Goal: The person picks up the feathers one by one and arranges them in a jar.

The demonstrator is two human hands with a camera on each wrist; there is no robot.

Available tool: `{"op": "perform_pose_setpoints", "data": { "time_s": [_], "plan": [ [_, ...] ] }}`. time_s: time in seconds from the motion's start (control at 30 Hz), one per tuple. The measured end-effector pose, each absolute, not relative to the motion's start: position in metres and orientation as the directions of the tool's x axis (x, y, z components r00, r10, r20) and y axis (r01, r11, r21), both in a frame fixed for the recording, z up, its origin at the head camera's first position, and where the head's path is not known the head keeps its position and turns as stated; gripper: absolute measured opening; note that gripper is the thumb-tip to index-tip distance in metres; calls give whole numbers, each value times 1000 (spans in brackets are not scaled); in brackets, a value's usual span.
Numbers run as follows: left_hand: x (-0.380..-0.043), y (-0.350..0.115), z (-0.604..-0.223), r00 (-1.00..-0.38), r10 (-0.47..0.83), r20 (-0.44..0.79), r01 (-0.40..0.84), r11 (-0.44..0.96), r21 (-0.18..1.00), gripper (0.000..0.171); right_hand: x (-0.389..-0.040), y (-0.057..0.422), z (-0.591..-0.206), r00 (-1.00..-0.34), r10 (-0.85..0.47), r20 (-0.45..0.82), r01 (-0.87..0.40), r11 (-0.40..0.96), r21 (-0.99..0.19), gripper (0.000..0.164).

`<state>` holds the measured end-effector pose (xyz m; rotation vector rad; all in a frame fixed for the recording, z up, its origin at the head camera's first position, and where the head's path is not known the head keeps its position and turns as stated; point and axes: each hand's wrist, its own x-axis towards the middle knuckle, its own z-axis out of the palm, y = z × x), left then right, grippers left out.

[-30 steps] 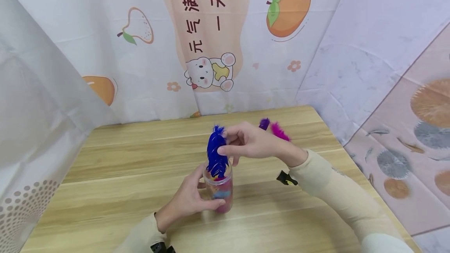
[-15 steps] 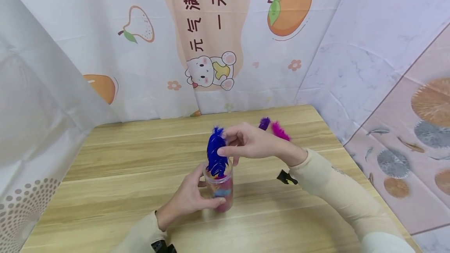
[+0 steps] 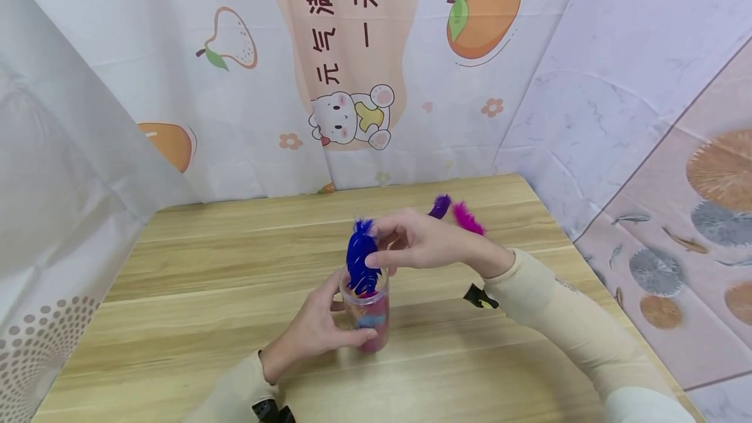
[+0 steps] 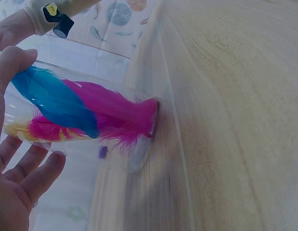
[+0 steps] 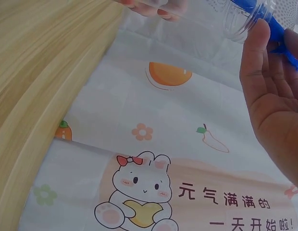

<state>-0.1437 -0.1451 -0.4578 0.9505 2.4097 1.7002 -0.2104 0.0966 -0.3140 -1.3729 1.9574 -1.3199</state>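
A clear jar point(image 3: 379, 331) stands upright on the wooden table in the head view, my left hand point(image 3: 317, 326) gripping its side with thumb in front and fingers behind. Through its wall the left wrist view shows a turquoise feather point(image 4: 57, 101), magenta feathers point(image 4: 115, 113) and something yellow point(image 4: 18, 129). My right hand point(image 3: 417, 240) pinches a blue feather point(image 3: 361, 256) between thumb and fingers at the jar's mouth. The lower end of this feather is inside the rim, its frayed tip pointing up. In the right wrist view, the fingers sit right beside the jar's rim point(image 5: 230, 24).
Behind my right hand, a purple feather point(image 3: 440, 205) and a magenta feather point(image 3: 468, 219) lie on the table point(image 3: 235, 260). A printed curtain point(image 3: 247, 123) hangs along the table's back edge, with more cloth at both sides.
My right hand has lowered slightly, and the blue feather has sunk a little deeper into the jar. The left hand keeps its grip on the jar.
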Motion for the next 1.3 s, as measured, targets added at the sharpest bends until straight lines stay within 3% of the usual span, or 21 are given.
{"op": "perform_pose_setpoints", "data": {
  "time_s": [0.5, 1.3],
  "plan": [
    [-144, -146, -457, -809, 504, 302, 446, 192, 875, 94, -209, 95, -317, -388, -892, 232, -468, -26, -883, 23],
    [-144, -145, -458, -804, 502, 319, 463, 193, 865, 86, -213, 98, -319, -404, -874, 269, -462, -59, -885, 20]
  ]
}}
